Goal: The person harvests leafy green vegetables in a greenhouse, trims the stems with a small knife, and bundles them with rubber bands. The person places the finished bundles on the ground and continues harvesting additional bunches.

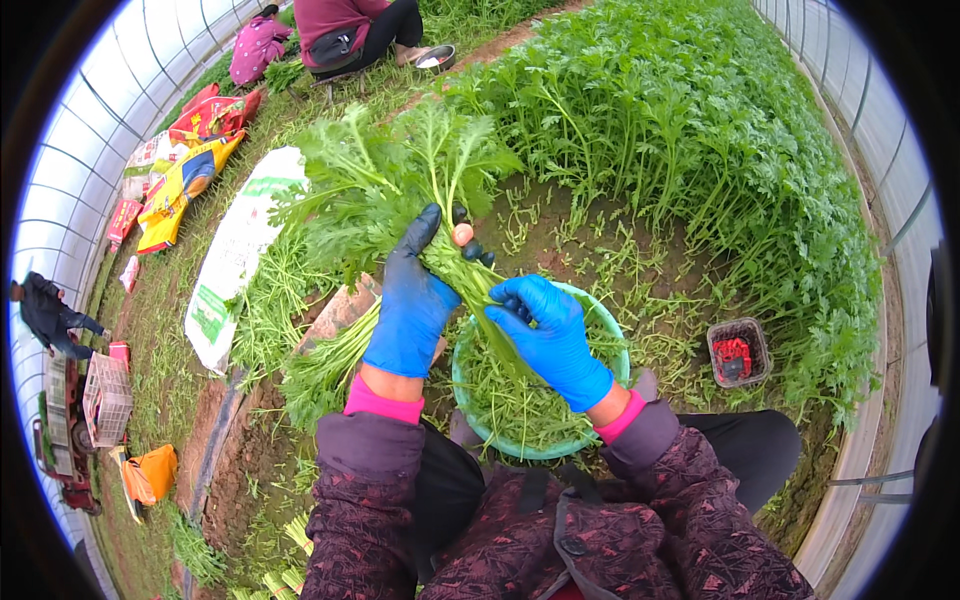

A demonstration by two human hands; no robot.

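Observation:
My left hand (420, 292), in a blue glove with dark, worn fingers and one bare fingertip, grips a bunch of leafy greens (375, 180) around its stems. The leaves point up and away from me. My right hand (553, 337), also in a blue glove, has its thumb and fingers pinched at the lower stems; whether it holds a single stem or leaf is hard to tell. Beneath both hands stands a round green basin (619, 337) containing loose leaves and stems. Cut greens (330, 367) lie in a pile left of my left hand.
Tall greens (675, 112) grow ahead and to the right. A plastic punnet (739, 352) with a red item sits on the soil. White sack (244, 255), yellow sack (187, 187) and orange bag (150, 474) lie left. Two people crouch or sit ahead; another stands by a crate (107, 401).

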